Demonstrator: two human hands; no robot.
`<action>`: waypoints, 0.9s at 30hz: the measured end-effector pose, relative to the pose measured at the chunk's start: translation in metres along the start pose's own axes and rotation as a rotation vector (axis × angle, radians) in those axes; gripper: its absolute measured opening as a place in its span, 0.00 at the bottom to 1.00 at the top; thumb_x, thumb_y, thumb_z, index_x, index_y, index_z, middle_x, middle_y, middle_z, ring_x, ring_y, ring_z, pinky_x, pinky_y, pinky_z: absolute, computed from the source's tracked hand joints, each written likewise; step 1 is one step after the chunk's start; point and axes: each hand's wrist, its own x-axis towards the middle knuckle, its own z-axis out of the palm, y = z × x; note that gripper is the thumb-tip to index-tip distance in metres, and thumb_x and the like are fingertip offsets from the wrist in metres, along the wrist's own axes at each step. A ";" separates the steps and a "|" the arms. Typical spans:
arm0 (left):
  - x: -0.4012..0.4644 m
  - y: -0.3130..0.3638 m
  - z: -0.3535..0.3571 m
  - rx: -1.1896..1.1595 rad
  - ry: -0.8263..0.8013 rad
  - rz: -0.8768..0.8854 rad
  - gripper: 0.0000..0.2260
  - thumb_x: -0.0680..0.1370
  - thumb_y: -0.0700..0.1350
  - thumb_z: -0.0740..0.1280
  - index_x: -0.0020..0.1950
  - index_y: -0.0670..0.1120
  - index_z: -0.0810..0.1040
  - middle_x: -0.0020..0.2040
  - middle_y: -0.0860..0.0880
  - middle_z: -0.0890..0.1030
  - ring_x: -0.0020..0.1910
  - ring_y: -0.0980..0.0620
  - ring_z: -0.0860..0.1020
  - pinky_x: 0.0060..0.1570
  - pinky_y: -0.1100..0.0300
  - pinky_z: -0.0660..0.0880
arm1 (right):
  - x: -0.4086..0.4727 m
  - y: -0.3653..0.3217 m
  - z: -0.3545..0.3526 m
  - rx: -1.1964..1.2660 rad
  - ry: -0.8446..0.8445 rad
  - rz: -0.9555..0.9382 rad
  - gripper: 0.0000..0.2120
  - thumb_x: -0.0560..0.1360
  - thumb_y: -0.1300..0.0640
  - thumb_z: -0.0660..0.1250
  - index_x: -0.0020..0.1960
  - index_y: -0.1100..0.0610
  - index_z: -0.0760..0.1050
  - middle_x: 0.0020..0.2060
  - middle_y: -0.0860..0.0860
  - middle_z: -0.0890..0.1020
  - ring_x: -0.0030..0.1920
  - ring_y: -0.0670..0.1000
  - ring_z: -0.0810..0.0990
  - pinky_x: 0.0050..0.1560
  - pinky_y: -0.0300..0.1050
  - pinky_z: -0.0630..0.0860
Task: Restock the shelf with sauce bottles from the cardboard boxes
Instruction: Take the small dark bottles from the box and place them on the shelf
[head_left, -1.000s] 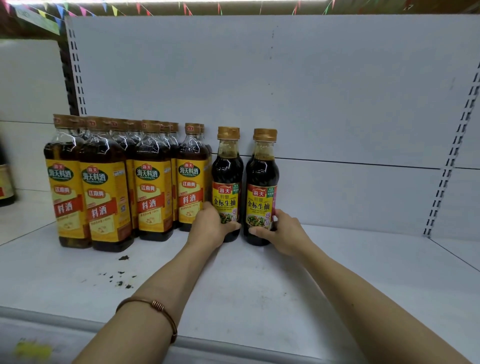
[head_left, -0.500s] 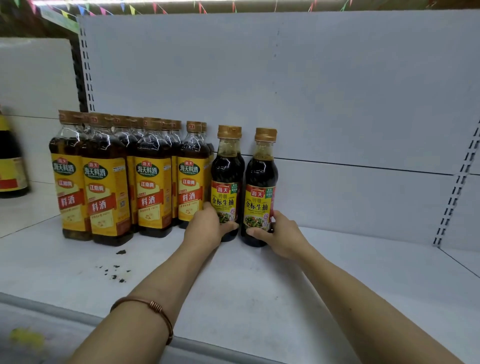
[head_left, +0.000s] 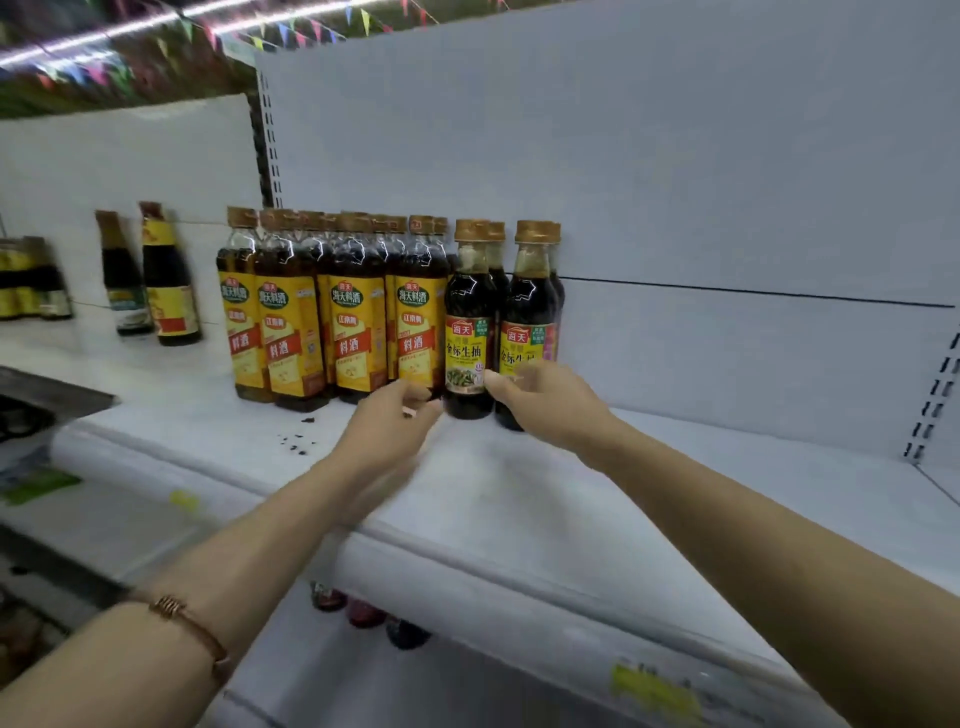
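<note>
Both hands have let go, left hand (head_left: 387, 421) and right hand (head_left: 545, 397) loosely curled, empty, beside the soy bottles (head_left: 467, 322) now standing on the shelf (head_left: 597, 519), so this pair looks placed.

The white shelf (head_left: 675, 499) carries dark soy sauce bottles (head_left: 470, 322) with gold caps and red, yellow and green labels, beside amber cooking wine bottles (head_left: 353, 312) labelled yellow with red bands and green ovals.
</note>
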 end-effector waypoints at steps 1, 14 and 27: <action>-0.011 0.003 -0.006 -0.018 0.015 0.005 0.14 0.80 0.50 0.64 0.63 0.46 0.75 0.57 0.52 0.78 0.52 0.55 0.75 0.48 0.62 0.68 | -0.009 -0.008 -0.002 0.022 -0.020 -0.034 0.16 0.80 0.42 0.61 0.50 0.55 0.75 0.44 0.48 0.80 0.46 0.49 0.77 0.41 0.40 0.72; -0.195 -0.038 -0.101 -0.047 0.191 -0.069 0.08 0.79 0.46 0.64 0.57 0.50 0.77 0.55 0.55 0.78 0.54 0.56 0.75 0.50 0.63 0.70 | -0.151 -0.099 0.063 0.142 -0.228 -0.316 0.20 0.79 0.42 0.62 0.65 0.51 0.75 0.59 0.44 0.80 0.57 0.42 0.77 0.56 0.37 0.72; -0.395 -0.165 -0.084 0.022 0.079 -0.434 0.17 0.82 0.50 0.58 0.46 0.39 0.79 0.41 0.44 0.79 0.39 0.48 0.77 0.40 0.52 0.74 | -0.277 -0.090 0.226 0.171 -0.784 -0.302 0.17 0.80 0.44 0.61 0.63 0.51 0.74 0.52 0.40 0.77 0.53 0.40 0.75 0.45 0.26 0.72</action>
